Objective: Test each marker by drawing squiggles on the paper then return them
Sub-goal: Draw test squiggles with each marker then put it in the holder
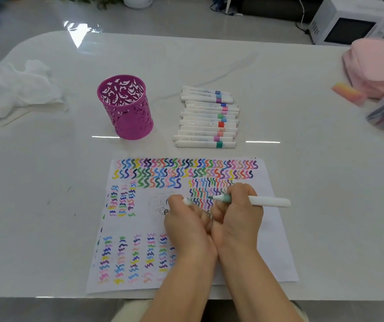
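I see right hand [237, 212] clamped round an uncapped teal marker [269, 202]; left hand [186, 221] pinches its cap [187, 201], both over the squiggle-covered paper [279, 240].

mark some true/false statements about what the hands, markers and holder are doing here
1. The right hand grips an uncapped marker with a green tip. True.
2. The purple pen holder lies on its side. False: it stands upright.
3. The spare markers sit in the purple pen holder. False: they lie piled on the table, right of it.
4. The paper carries many coloured squiggles. True.
5. The left hand rests flat on the table. False: it is over the paper beside the right hand, pinching what looks like the cap.
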